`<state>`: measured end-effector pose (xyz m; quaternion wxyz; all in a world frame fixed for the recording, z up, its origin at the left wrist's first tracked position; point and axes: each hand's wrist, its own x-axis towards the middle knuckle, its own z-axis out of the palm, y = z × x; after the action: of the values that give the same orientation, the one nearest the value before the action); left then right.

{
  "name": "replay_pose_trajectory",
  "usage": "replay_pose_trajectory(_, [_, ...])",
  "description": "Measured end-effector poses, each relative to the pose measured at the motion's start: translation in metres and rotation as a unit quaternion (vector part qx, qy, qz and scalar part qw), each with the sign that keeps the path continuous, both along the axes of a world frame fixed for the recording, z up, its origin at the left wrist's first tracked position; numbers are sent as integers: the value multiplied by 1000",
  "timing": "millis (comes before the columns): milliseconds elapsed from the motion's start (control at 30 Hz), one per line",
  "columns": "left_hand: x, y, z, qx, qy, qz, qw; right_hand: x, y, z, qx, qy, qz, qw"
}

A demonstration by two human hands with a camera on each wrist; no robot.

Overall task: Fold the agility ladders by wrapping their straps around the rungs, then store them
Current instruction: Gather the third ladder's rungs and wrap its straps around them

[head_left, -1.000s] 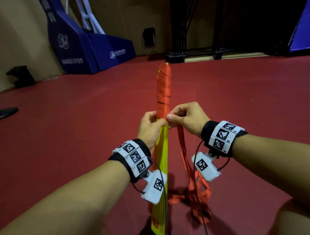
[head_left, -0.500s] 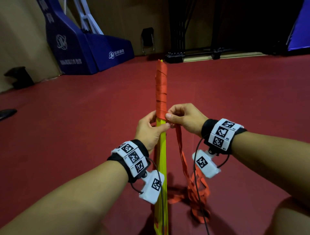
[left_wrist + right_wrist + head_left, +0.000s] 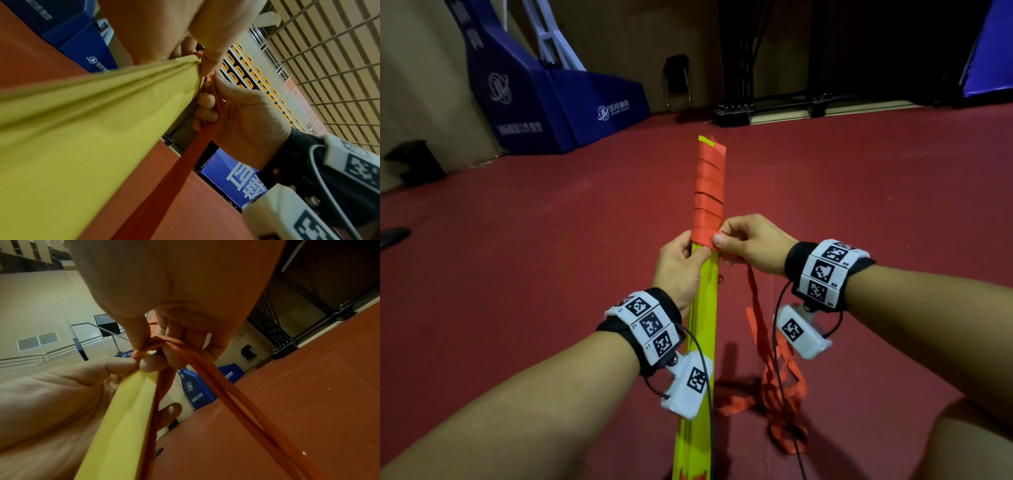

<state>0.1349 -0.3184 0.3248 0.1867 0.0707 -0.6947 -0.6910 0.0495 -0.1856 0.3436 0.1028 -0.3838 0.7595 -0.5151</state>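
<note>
The left hand (image 3: 681, 263) grips the yellow rungs (image 3: 698, 329) just below the wrapped part. The right hand (image 3: 750, 246) pinches the orange strap (image 3: 709, 192) beside it. The top is wrapped. Lots of strap lies loose on the floor (image 3: 517, 274).

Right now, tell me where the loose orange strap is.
In the head view the loose orange strap hangs from the right hand, right of the yellow rungs, pooling on the red floor.

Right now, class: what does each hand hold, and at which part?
The left hand grips the yellow rung bundle just below the wrapped section. The right hand pinches the orange strap at the newest turn's edge.
</note>
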Motion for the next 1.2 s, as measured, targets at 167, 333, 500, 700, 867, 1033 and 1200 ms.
replay_pose_trajectory(167, [1,0,1,9,7,-5,1000,-1,0,2,31,-9,11,999])
replay_pose_trajectory(333, [0,-3,2,6,8,14,1000,-1,2,5,60,-9,11,998])
replay_pose_trajectory(500, [-3,-10,2,1,1,41,999,-4,8,10,108,44,10,993])
replay_pose_trajectory(700, [2,-8,7,24,7,34,999,-1,8,12,55,26,33,998])
replay_pose_trajectory(867, [5,-6,12,46,6,16,999,6,10,13,7,-57,66,996])
replay_pose_trajectory(1033, [4,-6,13,44,-5,15,999,5,9,12,19,-63,23,998])
replay_pose_trajectory(1200, [5,-7,15,60,-15,21,998,2,7,12,19,-31,-2,999])
